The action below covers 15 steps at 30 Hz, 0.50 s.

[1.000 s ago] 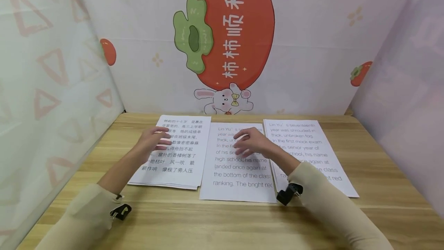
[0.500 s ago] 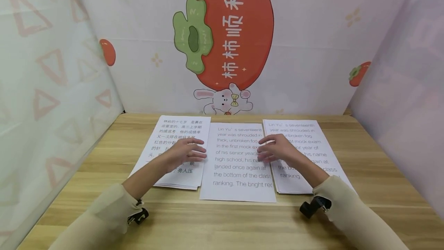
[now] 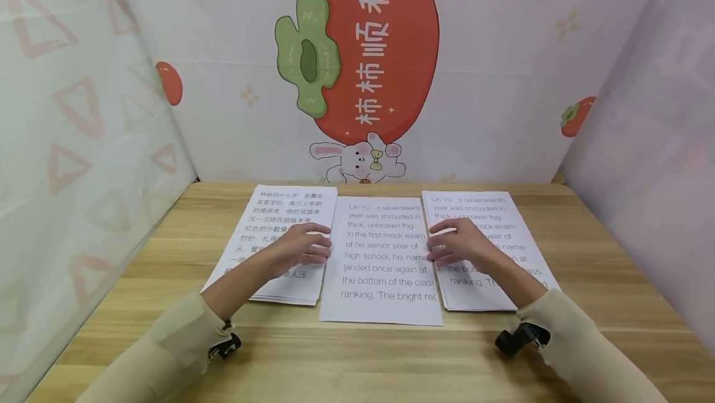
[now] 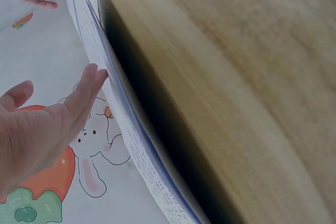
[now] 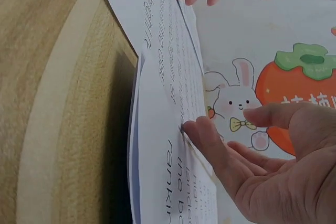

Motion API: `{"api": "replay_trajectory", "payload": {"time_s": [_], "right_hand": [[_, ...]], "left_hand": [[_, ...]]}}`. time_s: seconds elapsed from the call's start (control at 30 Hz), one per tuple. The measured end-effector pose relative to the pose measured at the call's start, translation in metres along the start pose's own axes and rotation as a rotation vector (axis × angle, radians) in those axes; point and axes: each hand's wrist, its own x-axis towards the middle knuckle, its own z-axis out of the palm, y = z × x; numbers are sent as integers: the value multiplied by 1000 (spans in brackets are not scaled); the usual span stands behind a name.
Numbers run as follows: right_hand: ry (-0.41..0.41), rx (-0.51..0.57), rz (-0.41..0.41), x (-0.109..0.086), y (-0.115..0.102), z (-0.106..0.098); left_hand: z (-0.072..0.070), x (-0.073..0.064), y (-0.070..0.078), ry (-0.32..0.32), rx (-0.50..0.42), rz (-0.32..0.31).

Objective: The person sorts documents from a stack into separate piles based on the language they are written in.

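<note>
Three lots of printed white paper lie side by side. At left is a stack of sheets with Chinese text [image 3: 287, 209]. The middle sheet with English text [image 3: 380, 272] lies between the two stacks, and at right is another stack with English text [image 3: 472, 294]. My left hand [image 3: 295, 251] is over the Chinese stack, its loosely bent fingers near that stack's right edge. Over the left part of the right stack is my right hand [image 3: 462, 244], fingers pointing inward. Both wrist views show fingertips [image 4: 100, 74] close to the paper; contact is unclear. Neither hand holds anything.
The papers lie on a wooden table [image 3: 357, 366]. Behind it hangs a white cloth backdrop [image 3: 491, 130] printed with a large persimmon and a rabbit. Pale cloth walls [image 3: 112, 204] enclose the left and right sides. A small black device [image 3: 522, 339] sits at each sleeve cuff.
My left hand has moved right across the Chinese stack toward its inner edge. My right hand has moved right, from over the middle sheet to the right stack. The papers have stayed put.
</note>
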Motion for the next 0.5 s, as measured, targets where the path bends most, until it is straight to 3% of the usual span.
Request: {"api": "replay_trajectory", "payload": {"time_s": [0.23, 0.5], "right_hand": [[3, 18, 8, -3, 1, -5], [-21, 82, 22, -2, 6, -10]], "left_hand": [[-2, -3, 2, 33, 5, -16], [-3, -3, 6, 12, -65, -49]]}}
